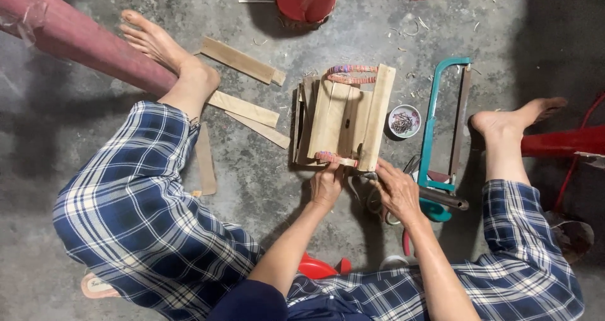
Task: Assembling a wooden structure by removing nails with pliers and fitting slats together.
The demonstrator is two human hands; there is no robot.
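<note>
Our left hand (pixel 326 183) pinched the near band (pixel 334 158) on the bundle of wooden slats (pixel 343 116) — lying on the floor (pixel 252 169) between our feet — while our right hand (pixel 396 188) gripped its corner, beside a saw (pixel 435 119).

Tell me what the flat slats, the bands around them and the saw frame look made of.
Slats: pale, matte, with lengthwise grain, so probably split bamboo or thin wood. Bands: pink and purple, stretched tight, likely rubber or elastic. Saw frame: teal painted metal, judging by its glossy, rigid bar. Both hands touch the bundle's near edge.
</note>
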